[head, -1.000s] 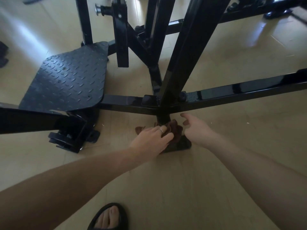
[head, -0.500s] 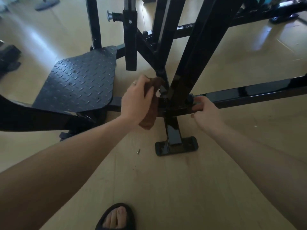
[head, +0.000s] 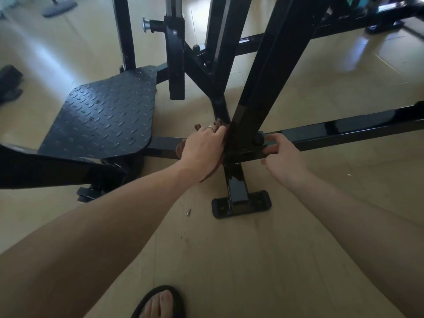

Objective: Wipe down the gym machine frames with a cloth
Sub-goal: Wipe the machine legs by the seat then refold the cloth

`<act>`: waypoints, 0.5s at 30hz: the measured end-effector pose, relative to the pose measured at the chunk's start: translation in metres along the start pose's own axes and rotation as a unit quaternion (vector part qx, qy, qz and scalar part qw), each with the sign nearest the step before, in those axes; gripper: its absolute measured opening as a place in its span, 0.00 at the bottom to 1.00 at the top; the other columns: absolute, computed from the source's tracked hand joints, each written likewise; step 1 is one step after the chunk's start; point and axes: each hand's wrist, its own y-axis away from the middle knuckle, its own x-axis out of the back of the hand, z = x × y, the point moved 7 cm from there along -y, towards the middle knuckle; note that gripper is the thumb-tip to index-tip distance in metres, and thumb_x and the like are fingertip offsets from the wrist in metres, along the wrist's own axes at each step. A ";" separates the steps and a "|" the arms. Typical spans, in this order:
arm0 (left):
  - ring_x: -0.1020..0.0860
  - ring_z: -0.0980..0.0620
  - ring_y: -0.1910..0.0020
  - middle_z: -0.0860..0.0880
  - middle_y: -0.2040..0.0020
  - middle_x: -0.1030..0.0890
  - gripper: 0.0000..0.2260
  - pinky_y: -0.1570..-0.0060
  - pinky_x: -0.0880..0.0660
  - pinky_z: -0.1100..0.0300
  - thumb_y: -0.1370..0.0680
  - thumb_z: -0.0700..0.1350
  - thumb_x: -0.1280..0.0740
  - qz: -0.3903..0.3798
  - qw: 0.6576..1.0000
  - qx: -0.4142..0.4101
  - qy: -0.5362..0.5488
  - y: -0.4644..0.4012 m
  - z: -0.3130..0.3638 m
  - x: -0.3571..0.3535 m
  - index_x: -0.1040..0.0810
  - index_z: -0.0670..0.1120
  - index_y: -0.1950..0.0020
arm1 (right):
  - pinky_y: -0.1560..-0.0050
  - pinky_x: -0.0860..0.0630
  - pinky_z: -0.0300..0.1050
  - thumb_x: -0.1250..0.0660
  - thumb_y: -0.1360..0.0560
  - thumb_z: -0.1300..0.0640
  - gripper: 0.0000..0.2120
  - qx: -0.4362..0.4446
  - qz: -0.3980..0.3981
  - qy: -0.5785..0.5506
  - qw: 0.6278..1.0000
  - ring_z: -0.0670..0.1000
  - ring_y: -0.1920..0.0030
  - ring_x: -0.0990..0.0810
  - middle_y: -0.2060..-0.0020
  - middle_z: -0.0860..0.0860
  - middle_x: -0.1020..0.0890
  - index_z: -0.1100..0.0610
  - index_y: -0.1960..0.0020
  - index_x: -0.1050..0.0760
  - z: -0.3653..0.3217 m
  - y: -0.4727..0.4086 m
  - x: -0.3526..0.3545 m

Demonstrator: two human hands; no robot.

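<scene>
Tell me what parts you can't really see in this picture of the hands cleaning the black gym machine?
- Brown cloth, head view: mostly hidden under the left hand; only edges show.
- Right hand fingers: tips hidden behind the crossbar.
- Upright post: top cut off by the upper edge.
- Small object on the floor: too small to identify.
- Sandaled foot: cut off by the bottom edge.

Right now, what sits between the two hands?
In the head view, the slanted black steel post at the frame joint separates the left hand, holding the brown cloth, from the right hand.
</scene>
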 end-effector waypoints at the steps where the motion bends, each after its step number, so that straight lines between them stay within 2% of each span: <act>1: 0.24 0.48 0.51 0.46 0.47 0.21 0.10 0.58 0.33 0.58 0.17 0.45 0.35 0.001 1.000 -0.009 -0.009 0.002 0.000 -0.001 0.27 0.47 0.36 | 0.43 0.23 0.46 0.37 0.21 0.70 0.30 0.000 0.006 0.001 1.000 0.52 0.42 0.24 0.40 0.51 0.23 0.51 0.23 0.34 -0.001 -0.001 0.001; 4: 0.22 0.47 0.49 0.47 0.46 0.20 0.11 0.54 0.28 0.55 0.20 0.46 0.31 -0.009 0.996 -0.059 -0.064 0.008 -0.001 -0.005 0.27 0.49 0.40 | 0.40 0.25 0.46 0.36 0.21 0.70 0.30 0.002 0.004 0.006 1.000 0.50 0.42 0.26 0.39 0.52 0.22 0.51 0.23 0.35 -0.004 0.001 -0.004; 8: 0.22 0.45 0.42 0.47 0.39 0.20 0.19 0.46 0.26 0.54 0.23 0.46 0.27 -0.021 0.977 -0.144 -0.153 0.015 0.002 -0.010 0.27 0.49 0.35 | 0.40 0.29 0.42 0.35 0.21 0.70 0.30 0.010 -0.021 0.020 1.000 0.50 0.39 0.26 0.38 0.52 0.22 0.52 0.23 0.35 -0.007 0.008 -0.017; 11: 0.23 0.46 0.39 0.46 0.36 0.21 0.20 0.44 0.27 0.54 0.22 0.44 0.28 -0.023 0.970 -0.173 -0.172 0.018 0.006 -0.008 0.28 0.48 0.31 | 0.40 0.28 0.42 0.35 0.22 0.70 0.31 0.010 -0.029 0.021 0.999 0.50 0.39 0.26 0.39 0.52 0.23 0.52 0.22 0.36 -0.009 0.011 -0.020; 15: 0.23 0.46 0.39 0.46 0.36 0.21 0.20 0.42 0.27 0.54 0.23 0.44 0.27 -0.036 0.965 -0.201 -0.163 0.029 0.005 -0.009 0.27 0.47 0.32 | 0.42 0.27 0.44 0.35 0.22 0.70 0.32 0.009 -0.027 0.031 0.999 0.51 0.39 0.26 0.40 0.51 0.24 0.51 0.22 0.36 -0.008 0.014 -0.018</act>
